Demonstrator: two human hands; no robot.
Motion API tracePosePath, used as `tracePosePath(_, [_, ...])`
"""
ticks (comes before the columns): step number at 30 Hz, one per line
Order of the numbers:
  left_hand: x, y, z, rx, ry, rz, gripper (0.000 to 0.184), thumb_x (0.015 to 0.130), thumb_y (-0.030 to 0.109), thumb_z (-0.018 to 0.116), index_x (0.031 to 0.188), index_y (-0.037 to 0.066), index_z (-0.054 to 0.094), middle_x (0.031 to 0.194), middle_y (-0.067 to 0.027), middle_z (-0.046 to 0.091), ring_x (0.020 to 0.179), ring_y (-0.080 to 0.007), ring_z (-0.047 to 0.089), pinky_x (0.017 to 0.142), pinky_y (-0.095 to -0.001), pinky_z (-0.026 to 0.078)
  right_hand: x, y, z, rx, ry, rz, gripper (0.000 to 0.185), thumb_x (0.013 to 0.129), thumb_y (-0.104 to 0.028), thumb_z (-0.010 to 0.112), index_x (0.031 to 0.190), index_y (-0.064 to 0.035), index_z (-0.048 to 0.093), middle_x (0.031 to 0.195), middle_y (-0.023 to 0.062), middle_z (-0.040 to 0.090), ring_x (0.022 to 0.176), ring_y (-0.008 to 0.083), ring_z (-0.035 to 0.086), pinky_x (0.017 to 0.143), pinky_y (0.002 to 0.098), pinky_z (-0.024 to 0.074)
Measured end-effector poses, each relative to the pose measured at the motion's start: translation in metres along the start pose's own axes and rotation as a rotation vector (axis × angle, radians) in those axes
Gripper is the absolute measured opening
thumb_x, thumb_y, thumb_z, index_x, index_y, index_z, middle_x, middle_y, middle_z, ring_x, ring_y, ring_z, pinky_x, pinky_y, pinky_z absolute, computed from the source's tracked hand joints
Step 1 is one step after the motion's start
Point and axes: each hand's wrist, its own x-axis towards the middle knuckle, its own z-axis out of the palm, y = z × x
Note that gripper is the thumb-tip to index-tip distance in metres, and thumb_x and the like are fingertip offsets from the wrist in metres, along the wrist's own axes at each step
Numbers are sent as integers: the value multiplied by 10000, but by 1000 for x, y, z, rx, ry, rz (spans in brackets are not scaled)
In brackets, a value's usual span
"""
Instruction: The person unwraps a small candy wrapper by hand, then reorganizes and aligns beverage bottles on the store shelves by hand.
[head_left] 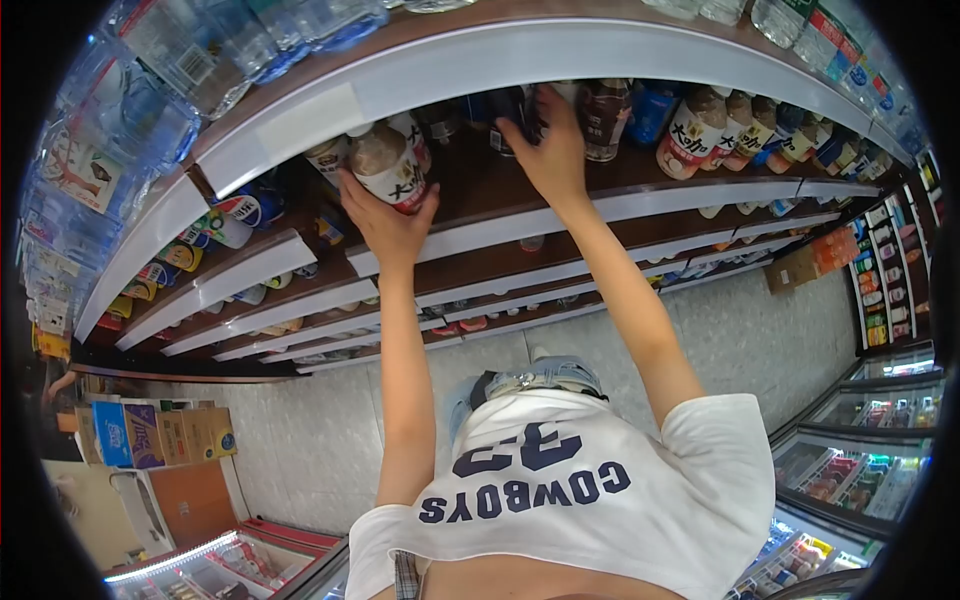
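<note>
My left hand [391, 222] is wrapped around the lower part of a coffee drink bottle [384, 165] with a white label, at the front of a brown shelf. More bottles with similar labels stand right beside and behind it. Further right, my right hand [548, 158] reaches under the shelf above, its thumb and fingers closed around a dark bottle [512, 108] that sits partly in shadow. A brown-labelled bottle [604, 120] stands just right of that hand.
Large clear water bottles [190, 55] line the shelf above, behind a white edge strip [560, 50]. More white-labelled bottles [692, 132] stand to the right. Lower shelves hold more drinks. Cartons [160, 433] are stacked at left, a cardboard box [797, 268] lies at right, and glass-fronted coolers [850, 470] stand behind me.
</note>
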Motion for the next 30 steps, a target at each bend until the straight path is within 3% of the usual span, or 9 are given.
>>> tracePosePath(3, [-3, -1, 4, -41, 77, 3, 1219, 685, 420, 847, 1463, -108, 70, 1429, -332, 262, 1321, -465, 284, 1107, -522, 233, -2, 2, 8, -73, -76, 10, 769, 718, -406, 822, 1239, 65, 509, 1104, 244, 572, 972, 388, 612, 820, 436, 519])
tracePosePath(5, [-6, 2, 6, -96, 134, -4, 1213, 692, 408, 844, 1460, -107, 60, 1444, -330, 224, 1336, -453, 259, 1108, -523, 217, 1, -1, 15, -140, -13, -34, 776, 701, -439, 815, 1204, 73, 520, 1089, 266, 566, 942, 408, 605, 795, 442, 523])
tracePosePath(9, [-6, 40, 8, 30, 267, 198, 998, 770, 285, 795, 1435, -78, 145, 1441, -313, 199, 1342, -420, 245, 1093, -512, 241, 0, -4, 33, -129, -168, 119, 695, 652, -412, 821, 1083, 68, 563, 1051, 273, 572, 890, 418, 619, 749, 459, 534])
tracePosePath(10, [-7, 57, 10, 27, 310, 203, 820, 810, 187, 749, 1403, -67, 243, 1421, -290, 264, 1317, -401, 306, 1080, -482, 280, 1, -8, 31, -88, -189, 110, 663, 647, -403, 823, 1044, 68, 578, 1019, 254, 584, 886, 409, 626, 743, 459, 537])
tracePosePath(14, [-23, 71, 30, -187, 113, 36, 634, 844, 83, 686, 1368, -45, 351, 1400, -213, 342, 1250, -337, 420, 982, -383, 426, -2, -10, 37, 110, -266, 32, 575, 645, -403, 828, 959, 34, 623, 935, 191, 621, 847, 354, 642, 724, 424, 539])
tracePosePath(19, [-23, 83, 46, -115, 144, 75, 631, 813, 82, 686, 1337, -61, 365, 1356, -269, 400, 1248, -410, 408, 1051, -468, 328, 21, 0, 19, 420, -512, 7, 527, 806, -459, 724, 1038, 8, 654, 918, 167, 686, 821, 325, 676, 725, 389, 538])
tracePosePath(21, [-24, 81, 50, -123, 172, 52, 636, 810, 82, 687, 1338, -58, 362, 1362, -271, 392, 1252, -416, 405, 1052, -472, 326, 48, 8, 20, 244, -361, -81, 494, 900, -464, 616, 1096, -13, 662, 889, 191, 700, 823, 356, 683, 727, 406, 538])
tracePosePath(23, [-25, 84, 53, -23, 154, 41, 654, 801, 95, 694, 1340, -56, 355, 1368, -280, 375, 1260, -434, 395, 1053, -482, 339, 80, 24, 48, 203, -321, -227, 471, 909, -421, 605, 1183, -37, 614, 1057, 201, 644, 966, 358, 626, 839, 419, 487])
tracePosePath(30, [-25, 87, 59, 111, 191, 59, 661, 793, 128, 694, 1328, -70, 360, 1377, -295, 365, 1258, -468, 386, 1038, -498, 363, 101, 34, 92, -67, -438, -351, 488, 897, -420, 611, 1176, -19, 610, 1128, 216, 612, 1063, 361, 575, 907, 430, 451])
